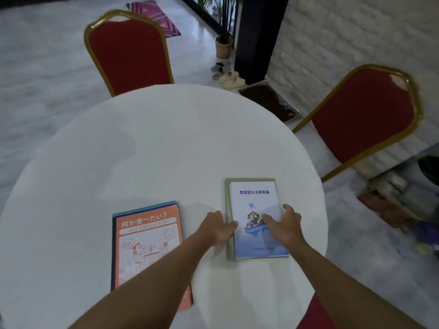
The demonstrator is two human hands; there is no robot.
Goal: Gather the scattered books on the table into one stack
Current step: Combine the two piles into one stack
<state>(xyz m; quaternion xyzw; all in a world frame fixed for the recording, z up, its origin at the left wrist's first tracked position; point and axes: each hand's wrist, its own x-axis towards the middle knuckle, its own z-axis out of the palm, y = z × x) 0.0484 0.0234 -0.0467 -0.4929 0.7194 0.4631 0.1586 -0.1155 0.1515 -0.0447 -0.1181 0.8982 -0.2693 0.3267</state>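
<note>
On the round white table (154, 143) lie two small piles of books. On the right, a white and blue book (255, 198) with a plane picture lies on a green book (228, 205). My left hand (219, 227) presses against this pile's left edge. My right hand (283, 225) rests flat on the blue cover with its fingers spread. To the left, an orange book (145, 243) with Japanese writing lies on top of a teal-edged book (145, 208); my left forearm crosses its lower right corner.
A red chair with a gold frame (129, 53) stands at the table's far side, another red chair (363, 117) at the right. A third red seat (313, 314) shows at the near right edge. Slippers (231, 78) and a potted plant (223, 45) are on the floor.
</note>
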